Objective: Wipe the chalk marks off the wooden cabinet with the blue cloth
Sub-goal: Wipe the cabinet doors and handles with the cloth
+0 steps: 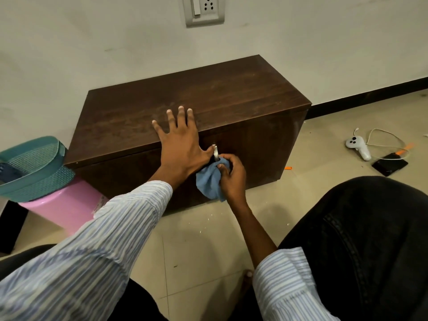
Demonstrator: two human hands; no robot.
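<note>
A low dark wooden cabinet (pixel 231 98) stands against the white wall, with faint pale smears on its top. My left hand (pixel 179 142) lies flat on the top's front edge, fingers spread, holding nothing. My right hand (pixel 231 176) grips a bunched blue cloth (pixel 209 181) and presses it against the cabinet's front face, just below a small metal handle (pixel 215 152). Part of the cloth hangs down under my fist. No distinct chalk marks show on the front, which is in shadow.
A teal mesh basket (pixel 34 167) sits on a pink stool (pixel 67 207) left of the cabinet. On the tiled floor to the right lie a white controller (pixel 357 147), a white cable and a black phone (pixel 390 164). My dark-trousered knee (pixel 359 239) fills the lower right.
</note>
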